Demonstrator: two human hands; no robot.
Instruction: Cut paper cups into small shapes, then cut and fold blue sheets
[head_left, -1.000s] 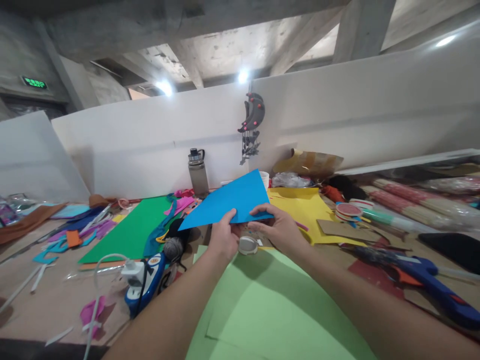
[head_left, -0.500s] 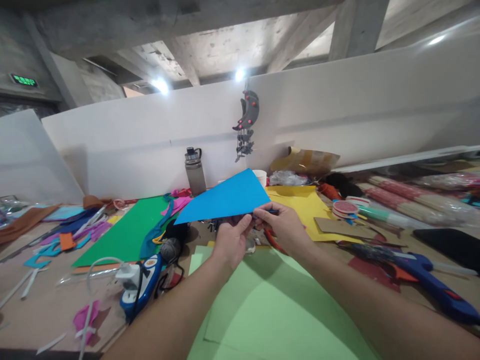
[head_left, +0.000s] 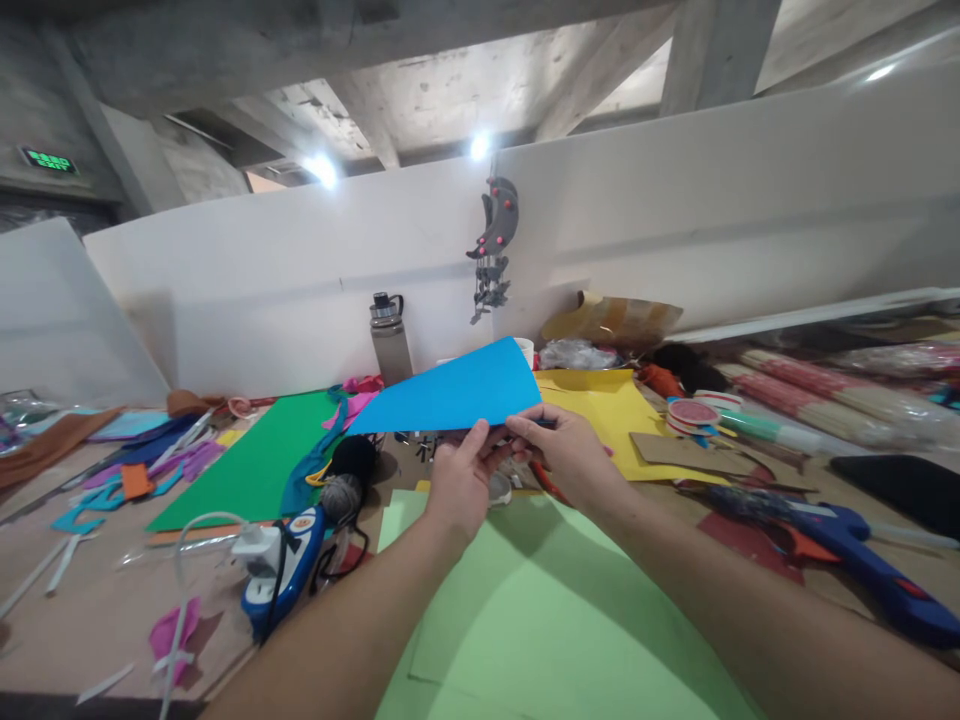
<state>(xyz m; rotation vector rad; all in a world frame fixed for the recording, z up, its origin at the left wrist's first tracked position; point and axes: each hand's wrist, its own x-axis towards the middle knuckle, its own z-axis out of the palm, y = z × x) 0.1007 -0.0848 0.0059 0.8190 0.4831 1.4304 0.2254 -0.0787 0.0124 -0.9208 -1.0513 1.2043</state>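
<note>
A blue paper sheet (head_left: 454,392) is held up above the cluttered table, nearly edge-on to me. My left hand (head_left: 459,486) pinches its near edge from below, thumb on top. My right hand (head_left: 568,452) grips the same edge just to the right, fingers curled around it. Under both forearms lies a light green sheet (head_left: 540,620). Something red (head_left: 546,484) shows on the table beneath my right hand.
A green sheet (head_left: 259,462) lies to the left and a yellow sheet (head_left: 607,405) to the right. A blue glue gun (head_left: 862,560) rests at the right, another blue tool (head_left: 281,578) with a white cable at the left. A water bottle (head_left: 390,340) stands against the white partition (head_left: 675,220).
The blue sheet has tilted flatter and risen slightly. My left hand shifted its grip under the edge, and my right hand's fingers curled tighter onto it.
</note>
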